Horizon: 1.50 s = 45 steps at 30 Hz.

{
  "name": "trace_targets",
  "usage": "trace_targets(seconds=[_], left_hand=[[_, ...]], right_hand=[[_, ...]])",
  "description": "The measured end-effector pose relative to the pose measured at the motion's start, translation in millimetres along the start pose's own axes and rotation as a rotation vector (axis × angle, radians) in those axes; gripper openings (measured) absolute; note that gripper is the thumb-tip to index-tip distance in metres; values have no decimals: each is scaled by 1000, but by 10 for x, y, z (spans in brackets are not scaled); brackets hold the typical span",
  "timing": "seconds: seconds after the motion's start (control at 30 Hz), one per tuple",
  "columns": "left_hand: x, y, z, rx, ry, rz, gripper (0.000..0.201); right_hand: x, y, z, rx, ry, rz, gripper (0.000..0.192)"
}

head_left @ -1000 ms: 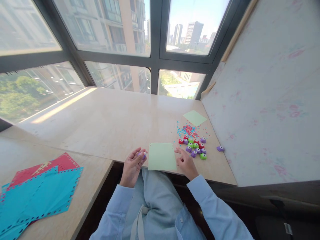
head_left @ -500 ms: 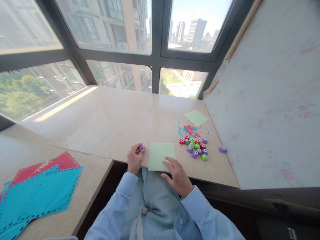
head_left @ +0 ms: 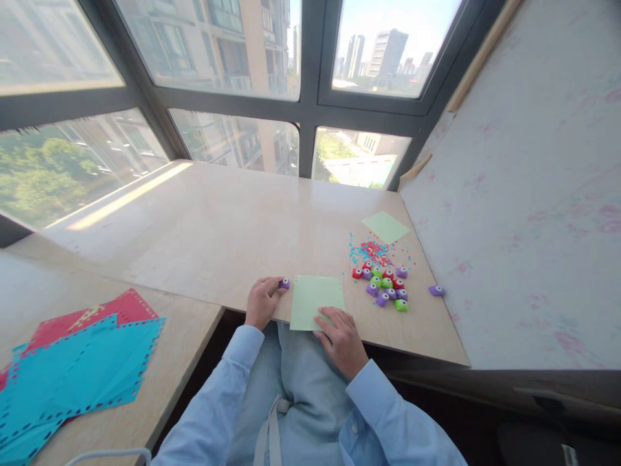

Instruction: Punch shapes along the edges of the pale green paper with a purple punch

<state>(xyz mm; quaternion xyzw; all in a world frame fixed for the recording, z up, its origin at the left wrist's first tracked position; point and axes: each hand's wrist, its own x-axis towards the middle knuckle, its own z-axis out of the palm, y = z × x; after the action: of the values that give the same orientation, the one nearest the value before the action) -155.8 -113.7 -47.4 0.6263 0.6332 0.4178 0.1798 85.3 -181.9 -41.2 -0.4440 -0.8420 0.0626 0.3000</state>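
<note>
A small purple craft punch is pinched in the fingers of my left hand, just left of a pale green sheet of paper. Tiny punched holes show near the sheet's upper left corner, with fainter marks at its upper right. My right hand lies on the sheet's lower right part, fingers stretched out and holding no tool. To the right sits a cluster of red, green and purple punches. One more purple punch stands apart near the wall.
Red and blue paper bits are scattered behind the punches. Another green sheet lies farther back. Blue paper and red paper with punched edges overlap on the left surface. A patterned wall bounds the right; windows stand behind.
My left hand has turned the purple punch slightly and stays beside the sheet. My right hand has settled lower onto the paper. The whole view has shifted a little.
</note>
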Motion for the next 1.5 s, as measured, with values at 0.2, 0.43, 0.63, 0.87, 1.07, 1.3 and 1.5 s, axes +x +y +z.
trace_targets(seconds=[0.2,0.43,0.63,0.87,1.07,1.3,1.5], left_hand=[[22,47,21,10,-10,6,22],[17,88,27,41,-15,9,20],[4,93,14,55,-25,26,23],[-1,110,15,89,-23,25,23],[-3,146,-1,113,-36,64,21],[39,205,44,181,-45,89,20],[18,226,73,177,-75,89,26]], right_hand=[[-3,14,69,38,130,-20,17],[-9,4,89,79,242,-9,24],[-5,-11,94,75,291,-3,25],[-6,-33,77,18,236,-19,21],[-21,-42,60,-11,154,-28,21],[-27,-45,69,-18,108,-35,22],[38,21,-50,44,53,-6,36]])
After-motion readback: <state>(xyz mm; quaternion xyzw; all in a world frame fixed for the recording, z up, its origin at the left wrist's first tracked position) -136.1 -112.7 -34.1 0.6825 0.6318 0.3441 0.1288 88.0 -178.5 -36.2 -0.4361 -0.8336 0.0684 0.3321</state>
